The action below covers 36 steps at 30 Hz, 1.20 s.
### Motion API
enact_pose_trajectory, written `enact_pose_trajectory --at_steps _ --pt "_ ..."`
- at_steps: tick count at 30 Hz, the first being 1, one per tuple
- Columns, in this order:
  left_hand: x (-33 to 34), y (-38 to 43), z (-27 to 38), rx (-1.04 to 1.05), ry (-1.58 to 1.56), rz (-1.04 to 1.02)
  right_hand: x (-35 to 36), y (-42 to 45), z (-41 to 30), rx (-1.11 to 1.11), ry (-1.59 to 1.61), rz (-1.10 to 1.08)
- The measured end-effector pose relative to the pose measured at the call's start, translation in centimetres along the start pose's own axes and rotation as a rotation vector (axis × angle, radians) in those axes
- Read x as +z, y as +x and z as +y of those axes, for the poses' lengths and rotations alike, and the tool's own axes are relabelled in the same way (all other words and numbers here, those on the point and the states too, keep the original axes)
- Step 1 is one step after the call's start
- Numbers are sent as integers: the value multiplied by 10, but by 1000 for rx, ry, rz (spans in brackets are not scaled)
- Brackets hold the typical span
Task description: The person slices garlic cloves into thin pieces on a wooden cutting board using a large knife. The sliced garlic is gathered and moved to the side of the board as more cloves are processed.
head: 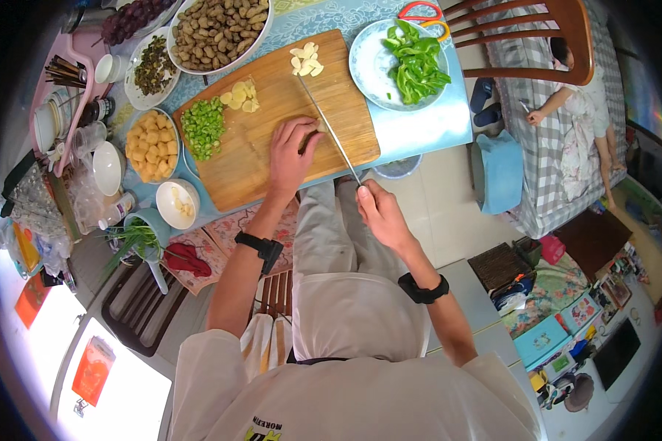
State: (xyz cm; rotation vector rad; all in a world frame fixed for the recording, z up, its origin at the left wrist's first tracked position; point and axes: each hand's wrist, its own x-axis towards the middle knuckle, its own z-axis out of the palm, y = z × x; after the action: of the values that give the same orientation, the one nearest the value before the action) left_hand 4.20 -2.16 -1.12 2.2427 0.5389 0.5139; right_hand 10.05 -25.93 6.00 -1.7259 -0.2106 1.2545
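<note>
My right hand (379, 212) grips the handle of a kitchen knife (334, 134), its blade pointing away across a wooden cutting board (254, 160). Beside the blade, the curled fingers of my left hand (296, 151) hold a small pale piece (322, 125), which looks like a garlic clove. Garlic slices (307, 59) lie near the blade's tip at the board's far edge. Further left on the board are yellowish slices (240, 96), perhaps ginger, and a heap of chopped green pepper (203, 128). A plate (367, 63) to the right of the board bears green pepper strips (418, 66).
Left of the board stand a bowl of orange-yellow cubes (151, 144) and a white bowl with garlic cloves (177, 204). Beyond it is a large bowl of peanuts (220, 33). Scissors (426, 19) lie by the plate. A person (576, 93) is on a bed at right, behind a wooden chair (524, 74).
</note>
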Motion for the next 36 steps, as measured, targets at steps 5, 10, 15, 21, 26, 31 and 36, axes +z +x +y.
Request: enact_pose_trajectory --at_steps 5,10,15,21,26,31,36 --pt "2 -1 0 -3 12 -4 1 -2 -2 -26 -35 14" --pt "3 -1 0 -8 1 4 0 0 -2 -16 -53 -6" --pt "3 0 1 -23 -5 -4 -4 -6 -3 -21 -77 -11" --pt "0 1 3 -20 9 -30 -9 -21 1 18 -22 -44" --pt "-1 1 3 -7 40 -39 -7 -11 -10 23 -75 -63" --pt "0 0 0 -13 44 -52 7 7 -17 5 -74 10" --pt "0 1 1 -22 25 -56 10 16 -16 54 110 37"
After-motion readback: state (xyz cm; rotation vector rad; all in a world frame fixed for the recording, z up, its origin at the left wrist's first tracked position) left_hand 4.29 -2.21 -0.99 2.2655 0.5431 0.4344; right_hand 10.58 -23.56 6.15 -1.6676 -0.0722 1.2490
